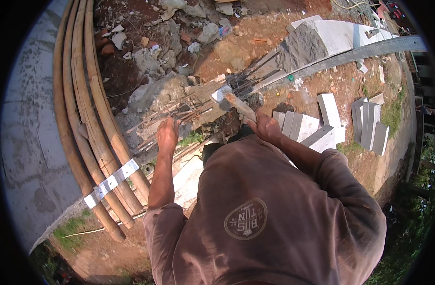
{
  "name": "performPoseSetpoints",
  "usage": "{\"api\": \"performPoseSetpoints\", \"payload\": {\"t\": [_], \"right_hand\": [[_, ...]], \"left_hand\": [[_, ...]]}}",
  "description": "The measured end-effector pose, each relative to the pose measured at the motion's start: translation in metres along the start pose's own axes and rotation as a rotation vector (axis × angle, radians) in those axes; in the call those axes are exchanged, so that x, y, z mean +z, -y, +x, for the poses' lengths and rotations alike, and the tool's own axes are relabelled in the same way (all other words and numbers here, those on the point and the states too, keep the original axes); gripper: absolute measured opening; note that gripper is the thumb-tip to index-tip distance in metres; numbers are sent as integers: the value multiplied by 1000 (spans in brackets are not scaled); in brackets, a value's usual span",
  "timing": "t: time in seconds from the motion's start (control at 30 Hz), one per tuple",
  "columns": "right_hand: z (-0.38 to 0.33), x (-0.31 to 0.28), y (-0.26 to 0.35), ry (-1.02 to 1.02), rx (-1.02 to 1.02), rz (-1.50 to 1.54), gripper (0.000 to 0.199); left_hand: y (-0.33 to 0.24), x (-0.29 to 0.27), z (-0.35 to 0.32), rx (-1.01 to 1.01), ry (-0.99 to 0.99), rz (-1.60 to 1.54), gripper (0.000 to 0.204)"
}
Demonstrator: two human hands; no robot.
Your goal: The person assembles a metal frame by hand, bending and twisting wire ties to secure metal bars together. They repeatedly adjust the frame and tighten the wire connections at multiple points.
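My right hand (266,127) is closed round the wooden handle of a hammer (241,107). The hammer's pale, worn head (221,93) lies over a bundle of thin rusty rods (193,105) in front of me. On the left, my left hand (168,135) is at the near side of the bundle, its fingers curled in beside the rods. Whatever those fingers hold is hidden. Under the rods is a rough grey lump of concrete or mortar (151,99).
Several long bamboo poles (79,95) lie at left, with a white strip (112,182) across them, beside a grey wall (27,142). Pale blocks (329,110) are stacked at right. Beyond them a long metal bar (393,46) runs past a grey mound (300,47). Rubble (208,33) covers the far ground.
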State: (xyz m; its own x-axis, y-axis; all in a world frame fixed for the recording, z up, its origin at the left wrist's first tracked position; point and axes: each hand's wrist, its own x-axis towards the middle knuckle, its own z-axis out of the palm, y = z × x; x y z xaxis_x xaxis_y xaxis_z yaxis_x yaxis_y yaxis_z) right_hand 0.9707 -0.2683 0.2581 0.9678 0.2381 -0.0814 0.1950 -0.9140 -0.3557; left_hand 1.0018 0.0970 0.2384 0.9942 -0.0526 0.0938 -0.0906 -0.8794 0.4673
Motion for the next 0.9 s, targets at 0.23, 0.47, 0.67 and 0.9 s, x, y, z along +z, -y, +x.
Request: {"api": "performPoseSetpoints", "payload": {"t": [0.23, 0.47, 0.67, 0.9], "right_hand": [[-1, -3, -20, -28, 11, -187, 49], [4, -18, 11, -38, -116, -222, 50], [5, 4, -5, -56, 52, -102, 47], [2, 13, -17, -28, 93, -104, 52]], "left_hand": [[-1, 2, -1, -12, 1, -7, 21], [-2, -2, -2, 11, -21, -21, 21], [-2, -2, 1, 9, 0, 5, 23], [-2, -3, 1, 19, 4, 1, 25]]}}
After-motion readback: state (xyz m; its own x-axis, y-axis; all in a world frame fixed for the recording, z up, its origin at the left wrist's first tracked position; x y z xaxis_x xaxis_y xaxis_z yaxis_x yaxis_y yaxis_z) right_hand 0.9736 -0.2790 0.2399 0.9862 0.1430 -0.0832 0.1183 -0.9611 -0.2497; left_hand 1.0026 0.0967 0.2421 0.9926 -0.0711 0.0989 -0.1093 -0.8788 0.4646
